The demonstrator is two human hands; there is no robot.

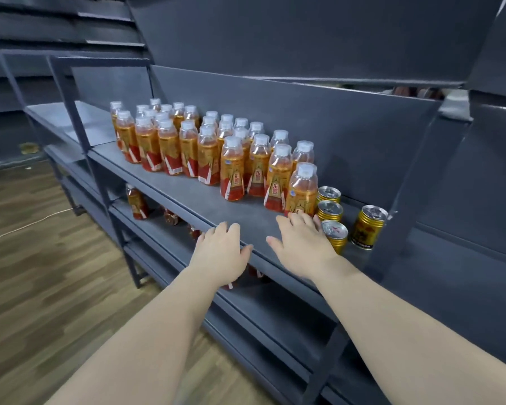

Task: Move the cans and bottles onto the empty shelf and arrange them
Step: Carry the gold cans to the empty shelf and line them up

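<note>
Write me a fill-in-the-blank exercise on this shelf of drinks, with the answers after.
The bottles have ___ caps.
___ gold cans stand right of them.
The left hand rests at the ___ edge of the shelf.
Other bottles stand on the level ___ it.
Missing words: white; four; front; below.

You're seeing soft, even light; can tops (330,206) beside your right hand (301,244) are glaring, far edges bending and blurring.

shelf front (187,191) free (bottles (231,168) behind)
</note>
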